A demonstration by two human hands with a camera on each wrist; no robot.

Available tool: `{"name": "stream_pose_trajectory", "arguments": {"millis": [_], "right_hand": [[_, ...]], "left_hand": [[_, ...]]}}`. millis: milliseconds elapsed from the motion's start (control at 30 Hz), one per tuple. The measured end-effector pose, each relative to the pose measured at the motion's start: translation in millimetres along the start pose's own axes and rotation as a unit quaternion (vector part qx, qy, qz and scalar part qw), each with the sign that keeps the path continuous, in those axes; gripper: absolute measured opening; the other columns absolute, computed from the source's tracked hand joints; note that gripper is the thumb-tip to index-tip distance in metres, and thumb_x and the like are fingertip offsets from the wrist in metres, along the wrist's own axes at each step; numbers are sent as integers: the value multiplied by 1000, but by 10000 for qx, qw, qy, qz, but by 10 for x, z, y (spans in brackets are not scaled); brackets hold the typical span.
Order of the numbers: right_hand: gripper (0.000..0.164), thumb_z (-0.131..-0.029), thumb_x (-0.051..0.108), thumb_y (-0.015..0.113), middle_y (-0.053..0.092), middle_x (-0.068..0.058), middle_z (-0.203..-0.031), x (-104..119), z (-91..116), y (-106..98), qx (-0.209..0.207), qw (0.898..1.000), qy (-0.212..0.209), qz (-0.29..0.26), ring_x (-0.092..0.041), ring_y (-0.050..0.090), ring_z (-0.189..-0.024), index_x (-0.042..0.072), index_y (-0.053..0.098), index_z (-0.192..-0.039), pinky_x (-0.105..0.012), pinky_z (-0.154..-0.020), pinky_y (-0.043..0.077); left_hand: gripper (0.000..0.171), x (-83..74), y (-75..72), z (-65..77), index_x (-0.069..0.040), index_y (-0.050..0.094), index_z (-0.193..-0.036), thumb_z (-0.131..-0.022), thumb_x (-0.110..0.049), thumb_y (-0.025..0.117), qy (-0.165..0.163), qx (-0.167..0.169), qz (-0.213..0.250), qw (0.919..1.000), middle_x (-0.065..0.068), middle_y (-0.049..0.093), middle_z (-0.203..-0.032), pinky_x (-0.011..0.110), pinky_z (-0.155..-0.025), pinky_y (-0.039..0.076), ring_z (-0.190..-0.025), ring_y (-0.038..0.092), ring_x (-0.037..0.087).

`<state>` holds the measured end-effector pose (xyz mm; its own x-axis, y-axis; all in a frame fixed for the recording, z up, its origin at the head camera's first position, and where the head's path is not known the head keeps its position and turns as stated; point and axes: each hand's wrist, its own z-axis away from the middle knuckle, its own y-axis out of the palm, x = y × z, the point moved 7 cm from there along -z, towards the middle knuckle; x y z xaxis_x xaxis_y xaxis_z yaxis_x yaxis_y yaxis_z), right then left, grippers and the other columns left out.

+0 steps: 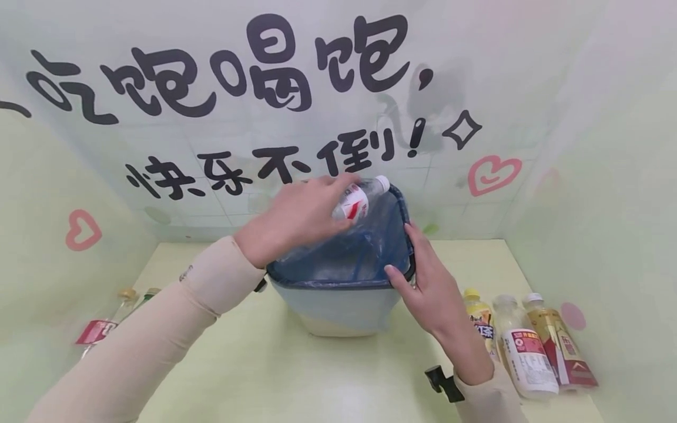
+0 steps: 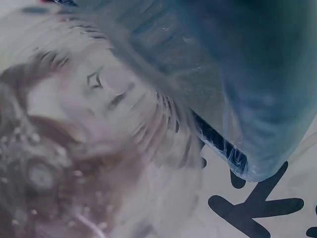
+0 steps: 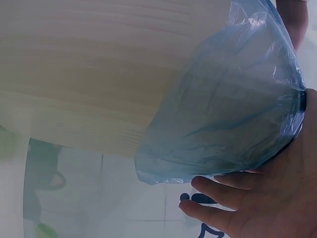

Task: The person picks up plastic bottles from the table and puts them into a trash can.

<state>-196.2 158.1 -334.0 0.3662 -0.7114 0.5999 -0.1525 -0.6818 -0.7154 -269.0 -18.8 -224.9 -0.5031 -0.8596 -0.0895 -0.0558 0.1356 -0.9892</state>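
My left hand [image 1: 301, 214] grips a clear plastic bottle [image 1: 353, 205] with a white cap and a red-and-white label, over the mouth of a pale trash bin [image 1: 338, 317]. The bottle lies tilted, cap toward the bin's far right rim. In the left wrist view the see-through bottle [image 2: 99, 148] fills the near left, blurred. A thin blue bag [image 3: 223, 114] lines the bin and folds over its dark rim. My right hand [image 1: 436, 288] holds the rim at the right, thumb on the near inner side and fingers along the outside.
At the right stand or lean a yellow-capped tea bottle [image 1: 478, 320], a white bottle [image 1: 529, 352] and a gold-and-red bottle [image 1: 566, 346]. At the left, a pink-labelled bottle [image 1: 97, 330] is partly hidden by my sleeve. A wall with black lettering [image 1: 280, 59] rises behind.
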Motion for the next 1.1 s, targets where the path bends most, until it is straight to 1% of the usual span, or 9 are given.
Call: {"name": "stream_pose_trajectory", "arguments": {"millis": [200, 300, 400, 467, 633, 800, 933, 1100], "right_hand": [[77, -99, 49, 53, 18, 0, -165, 17, -11, 12, 31, 10000, -14, -19, -25, 27, -148, 20, 15, -160, -51, -112, 33], [77, -99, 50, 52, 18, 0, -165, 16, -12, 5, 14, 10000, 21, -14, -26, 27, -147, 21, 15, -160, -52, -112, 33], [77, -99, 50, 52, 18, 0, -165, 14, -12, 2, 7, 10000, 31, -12, -26, 28, -147, 21, 16, -160, -52, -111, 34], [77, -99, 50, 52, 18, 0, -165, 14, -10, 5, 17, 10000, 33, -25, -26, 28, -147, 21, 16, -160, -53, -111, 34], [76, -99, 48, 53, 19, -1, -165, 4, 3, -12, 16, 9999, 72, -74, -27, 29, -146, 19, 16, -160, -53, -110, 35], [77, -99, 47, 53, 19, -2, -165, -9, 7, -32, 9, 9999, 89, -98, -28, 30, -146, 18, 16, -160, -53, -110, 35], [77, -99, 49, 52, 18, -2, -165, -12, 0, -19, 66, 9999, 92, -74, -28, 29, -147, 19, 16, -160, -54, -110, 35], [78, -100, 50, 51, 16, -2, -165, -7, -3, -3, 111, 9999, 66, -48, -28, 27, -147, 19, 14, -160, -54, -110, 34]], "left_hand": [[61, 31, 84, 1, -28, 44, -143, -89, -41, 69, -85, 331, -304, 9990, 4, 65, -112, 45, -73, 51, -91, 63, 22], [62, 19, 104, -7, -28, 43, -143, -89, -43, 69, 9, 283, -372, 9989, 3, 65, -112, 47, -74, 50, -92, 64, 22], [62, 2, 118, -21, -27, 43, -143, -89, -42, 69, 73, 181, -317, 9993, 4, 64, -108, 47, -72, 51, -88, 63, 23], [62, -19, 138, -26, -27, 42, -143, -89, -41, 69, 92, 175, -265, 9995, 5, 64, -108, 46, -72, 52, -86, 63, 23], [66, -131, 223, -34, -27, 41, -146, -90, -43, 70, 210, 416, -313, 9984, 6, 63, -115, 44, -74, 53, -89, 64, 24], [66, -246, 247, -36, -25, 40, -147, -90, -43, 69, 346, 611, -423, 9966, 4, 63, -110, 41, -68, 52, -83, 64, 21], [65, -245, 249, -33, -25, 41, -146, -90, -43, 70, 299, 634, -436, 9966, 4, 63, -109, 39, -67, 51, -81, 63, 20], [66, -215, 291, -35, -24, 41, -146, -90, -42, 70, 333, 543, -508, 9967, 5, 64, -109, 39, -65, 52, -79, 63, 21]]}}
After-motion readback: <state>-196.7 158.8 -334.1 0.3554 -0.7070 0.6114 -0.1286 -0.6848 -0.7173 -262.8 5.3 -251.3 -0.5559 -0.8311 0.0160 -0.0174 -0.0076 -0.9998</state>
